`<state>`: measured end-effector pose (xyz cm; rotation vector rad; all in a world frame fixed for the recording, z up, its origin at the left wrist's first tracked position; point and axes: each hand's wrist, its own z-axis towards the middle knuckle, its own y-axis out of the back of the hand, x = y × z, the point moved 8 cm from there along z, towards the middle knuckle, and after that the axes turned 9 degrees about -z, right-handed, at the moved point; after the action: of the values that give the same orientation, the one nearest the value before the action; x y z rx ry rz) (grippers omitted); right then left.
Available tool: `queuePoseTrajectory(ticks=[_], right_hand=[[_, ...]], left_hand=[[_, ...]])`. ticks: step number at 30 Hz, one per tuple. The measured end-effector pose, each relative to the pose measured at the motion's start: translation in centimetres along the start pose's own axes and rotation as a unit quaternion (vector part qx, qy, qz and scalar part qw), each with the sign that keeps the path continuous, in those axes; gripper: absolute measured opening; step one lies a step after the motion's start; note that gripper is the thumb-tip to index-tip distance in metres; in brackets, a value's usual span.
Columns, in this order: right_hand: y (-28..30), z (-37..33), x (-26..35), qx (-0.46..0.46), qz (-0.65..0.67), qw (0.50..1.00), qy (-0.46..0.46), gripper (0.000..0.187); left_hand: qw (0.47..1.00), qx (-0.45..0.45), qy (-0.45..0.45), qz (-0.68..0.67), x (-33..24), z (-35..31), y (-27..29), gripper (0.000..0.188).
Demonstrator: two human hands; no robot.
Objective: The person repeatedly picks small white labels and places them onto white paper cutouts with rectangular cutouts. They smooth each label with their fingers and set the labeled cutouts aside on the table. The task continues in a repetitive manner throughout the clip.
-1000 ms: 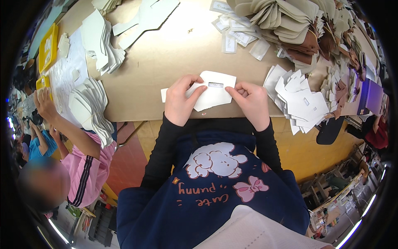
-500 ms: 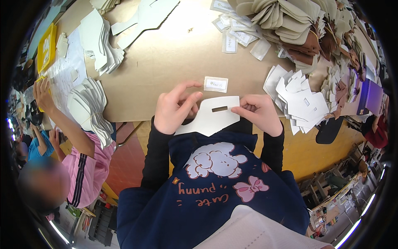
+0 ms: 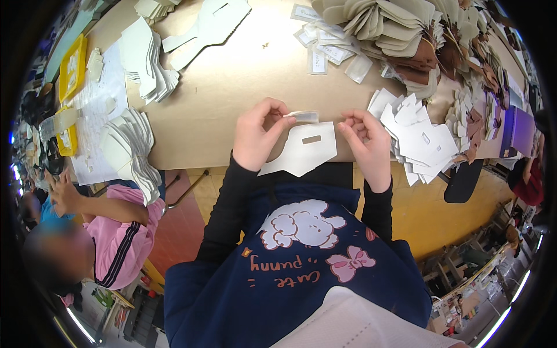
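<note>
Between my hands, at the table's near edge, lies a flat white cut piece (image 3: 295,152) with a rectangular slot and a pointed lower edge. My left hand (image 3: 259,132) pinches one end of a small clear label pocket (image 3: 305,116), tilted just above the piece's far edge. To the right of it my right hand (image 3: 368,141) is raised with fingers apart and curved, nothing in them. A heap of similar white slotted pieces (image 3: 420,139) lies close to the right of that hand.
More label pockets (image 3: 333,46) lie scattered at the far middle. Bundled beige and brown pieces (image 3: 400,35) crowd the far right. Stacks of white pieces (image 3: 130,148) stand at left, near yellow trays (image 3: 72,66). A co-worker in a pink sleeve (image 3: 122,246) sits at left.
My left hand has picked up the label pocket from the table. My right hand has let go of the white piece, which now rests on the table edge. The co-worker's hand has moved nearer their body.
</note>
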<state>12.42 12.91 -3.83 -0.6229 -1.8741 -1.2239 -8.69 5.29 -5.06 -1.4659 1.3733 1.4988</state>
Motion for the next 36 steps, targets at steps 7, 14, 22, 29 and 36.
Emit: queuePoseTrajectory(ticks=[7,14,22,29,36], right_hand=[[-1.9,-1.1,4.3,0.110,0.136,0.981,0.084,0.014],[-1.4,-2.4,5.3,0.118,0.279,0.950,0.077,0.017],[-0.7,-3.3,4.9,0.054,0.351,0.934,0.039,0.018],[-0.8,-3.1,5.2,0.080,0.317,0.944,0.045,0.016],[-0.4,-3.4,5.2,0.045,0.351,0.935,0.040,0.013]], left_hand=[[0.976,0.078,0.063,-0.195,-3.6,-1.3,0.1,0.020],[0.968,0.104,-0.001,-0.230,-5.1,-2.5,-1.3,0.016],[0.952,0.088,0.037,-0.289,-5.1,-4.5,-2.5,0.023],[0.954,0.074,0.028,-0.289,-5.4,-4.5,-2.0,0.019],[0.949,0.048,0.058,-0.307,-5.2,-4.4,-1.7,0.016]])
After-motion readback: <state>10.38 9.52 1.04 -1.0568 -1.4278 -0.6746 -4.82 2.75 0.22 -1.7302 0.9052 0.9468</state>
